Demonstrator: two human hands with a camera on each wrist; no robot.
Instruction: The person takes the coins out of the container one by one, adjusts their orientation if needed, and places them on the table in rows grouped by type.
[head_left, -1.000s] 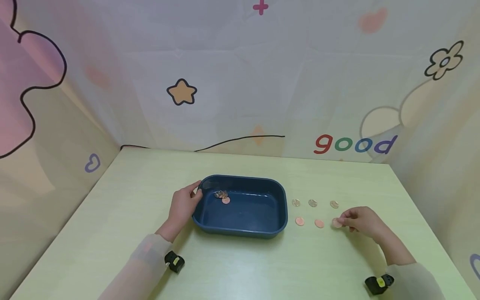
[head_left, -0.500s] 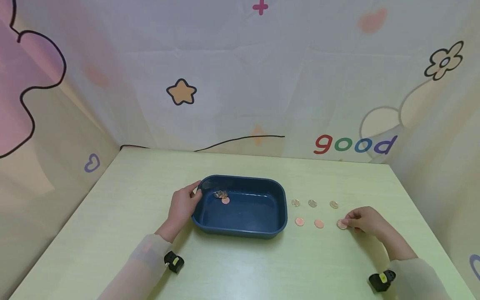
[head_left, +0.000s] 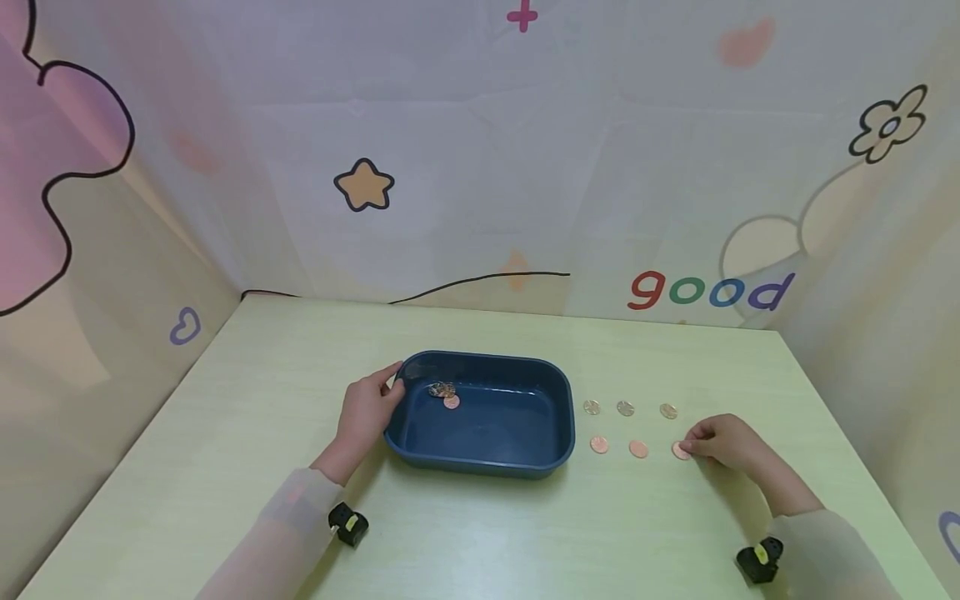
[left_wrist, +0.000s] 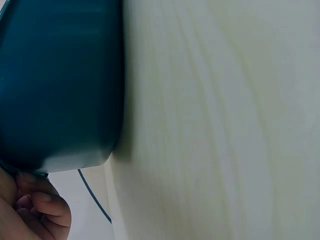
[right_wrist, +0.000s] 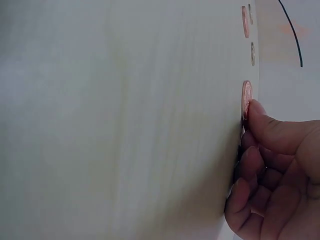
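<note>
My left hand (head_left: pixel 366 417) grips the left end of a dark blue rectangular tray (head_left: pixel 480 468), thumb and fingers at its rim. In the left wrist view the fingers (left_wrist: pixel 52 207) curl beneath the tray's wall. Over by the right, my right hand (head_left: pixel 726 442) pinches a copper coin (head_left: pixel 679 451) at its edge, close on the table. The right wrist view shows the thumb on this coin (right_wrist: pixel 246 97), with the other fingers bent against the tabletop. Two more copper coins, one of them nearest the hand (head_left: pixel 638 449), lie in line to its left.
Behind the copper row lie three paler coins, the middle one (head_left: pixel 626 408) silvery. Inside the tray, a small shiny heap of coins (head_left: pixel 441 389) sits by a copper coin (head_left: pixel 452 402). A printed cloth (head_left: pixel 465 208) walls off the table's back and sides.
My right hand has slid the copper coin slightly to the right, then a touch back left. The left hand and tray have stayed put.
</note>
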